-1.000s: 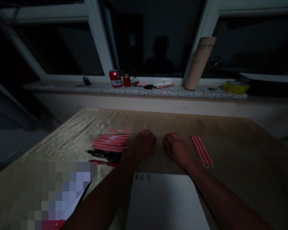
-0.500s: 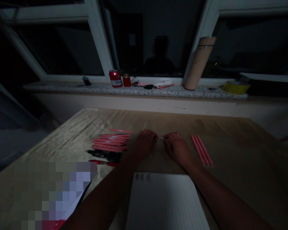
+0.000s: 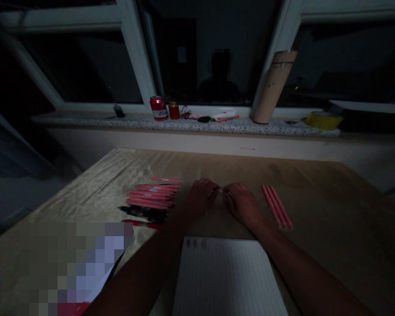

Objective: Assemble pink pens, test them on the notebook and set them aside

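Note:
My left hand (image 3: 202,196) and my right hand (image 3: 242,201) rest on the table with fingers curled and fingertips nearly meeting. A thin pale piece (image 3: 220,191) spans the small gap between them; its kind cannot be made out, and the fingers hide the rest. Left of my left hand lies a pile of pink pens (image 3: 153,195), with a single pink pen (image 3: 165,179) beyond it. Black pens (image 3: 145,213) and a red pen (image 3: 140,224) lie on the pile's near side. Three pink pens (image 3: 276,206) lie side by side to the right of my right hand.
A lined notebook (image 3: 228,281) with small pencil marks lies between my forearms. The wooden table (image 3: 342,210) ends before a stone windowsill (image 3: 184,126). On the sill stand a red can (image 3: 159,108), a small red jar (image 3: 174,111), a cardboard tube (image 3: 274,87) and yellow tape (image 3: 324,120).
My fingertips have drawn slightly closer around the thin pale piece, my left hand turning a little to the right. The pens and notebook stay in place.

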A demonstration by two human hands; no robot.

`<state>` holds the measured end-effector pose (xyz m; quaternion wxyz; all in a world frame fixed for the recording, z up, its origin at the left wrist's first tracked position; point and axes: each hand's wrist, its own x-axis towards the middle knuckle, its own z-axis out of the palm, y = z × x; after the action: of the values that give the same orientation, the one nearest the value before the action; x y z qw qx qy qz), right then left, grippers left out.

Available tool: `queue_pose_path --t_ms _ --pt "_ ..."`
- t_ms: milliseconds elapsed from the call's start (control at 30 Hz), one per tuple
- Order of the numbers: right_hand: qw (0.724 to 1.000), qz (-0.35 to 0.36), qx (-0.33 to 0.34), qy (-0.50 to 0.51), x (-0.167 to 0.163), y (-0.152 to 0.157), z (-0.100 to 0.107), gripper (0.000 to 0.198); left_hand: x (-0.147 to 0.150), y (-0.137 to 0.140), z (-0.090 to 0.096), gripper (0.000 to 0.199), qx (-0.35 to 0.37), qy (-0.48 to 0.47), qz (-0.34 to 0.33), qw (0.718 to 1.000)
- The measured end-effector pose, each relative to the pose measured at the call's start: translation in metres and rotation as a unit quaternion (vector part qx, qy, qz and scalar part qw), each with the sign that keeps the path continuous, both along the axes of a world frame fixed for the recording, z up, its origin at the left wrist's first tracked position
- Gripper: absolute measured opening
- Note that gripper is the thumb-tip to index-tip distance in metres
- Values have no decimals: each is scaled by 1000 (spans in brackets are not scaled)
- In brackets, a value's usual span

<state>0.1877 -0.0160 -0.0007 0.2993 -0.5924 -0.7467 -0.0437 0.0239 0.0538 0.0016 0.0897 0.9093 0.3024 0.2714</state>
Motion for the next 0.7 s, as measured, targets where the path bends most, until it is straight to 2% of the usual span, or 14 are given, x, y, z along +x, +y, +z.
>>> queue_pose_path --t_ms 533,700 --pt "1000 4 -9 -1 0 0 0 15 -2 -1 2 29 -6 9 -20 1000" --pt "999 -23 -22 2 -2 -2 2 19 -3 1 0 25 1 17 -14 1000"
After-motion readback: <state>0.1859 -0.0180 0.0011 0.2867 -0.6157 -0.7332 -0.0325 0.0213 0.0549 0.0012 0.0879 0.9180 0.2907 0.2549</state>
